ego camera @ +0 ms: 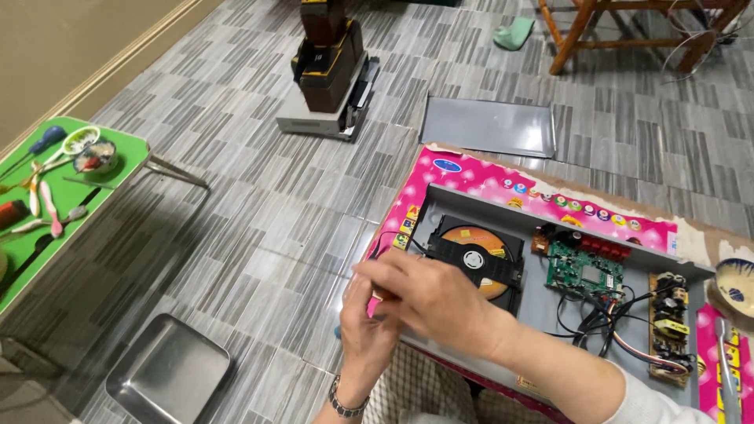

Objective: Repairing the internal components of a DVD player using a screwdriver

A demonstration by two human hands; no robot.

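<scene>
Both hands meet at the front left corner of an opened grey disc player (542, 314) on a pink low table (487, 177). My right hand (428, 294) reaches across from the right, its blurred fingers lying over my left hand (365, 334). My left hand, with a bracelet on its wrist, is curled upward; a small blue tip shows at its left side, and what it holds is hidden. Just behind the hands, the player holds a black disc drive with an orange disc (475, 251), a green circuit board (585, 271) and a brown power board (667, 330) joined by wires.
A grey metal cover (488, 126) lies on the tiled floor beyond the table. A metal tray (169, 373) sits at lower left, a green table with hand tools (78, 196) at far left. Stacked devices (326, 71), wooden chair legs (581, 23) and a patterned bowl (734, 286) are also around.
</scene>
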